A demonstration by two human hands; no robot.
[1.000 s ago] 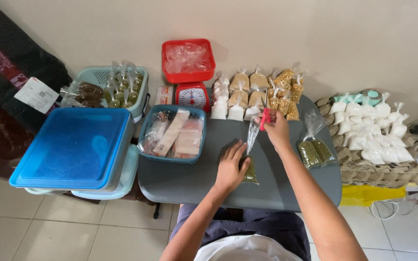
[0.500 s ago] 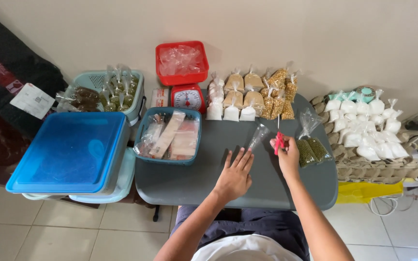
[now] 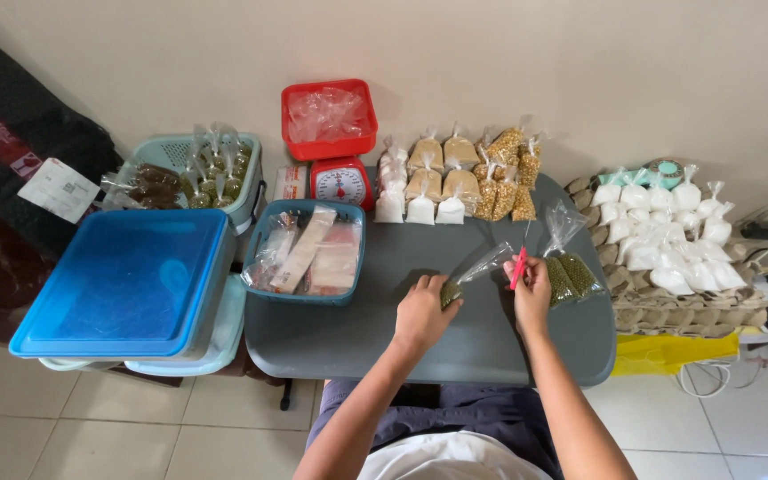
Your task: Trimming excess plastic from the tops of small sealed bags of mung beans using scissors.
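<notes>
Left hand (image 3: 421,313) pinned a small clear bag of green beans (image 3: 466,278) mid-counter (image 3: 357,342); right hand (image 3: 532,286) gripped a red tool (image 3: 518,268) at its neck, unsealed; two finished bags (image 3: 569,276) lay beside.

The left hand (image 3: 421,313) is covering most of the small green-filled bag (image 3: 452,292) on the grey bench (image 3: 357,342), so how the fingers are closing on it is not showing. The right hand (image 3: 532,286) is hiding the lower end of the thin red strip (image 3: 518,268) beside that bag, and the strip is too small to identify. Left of the bag, the blue lid (image 3: 126,284) is concealing whatever its tub holds. The packets in the teal basket (image 3: 264,233) are blurring together. Far right of the bag, objects on the floor are running off the edge. The person's arms and lap are being cut off at the bottom edge.
</notes>
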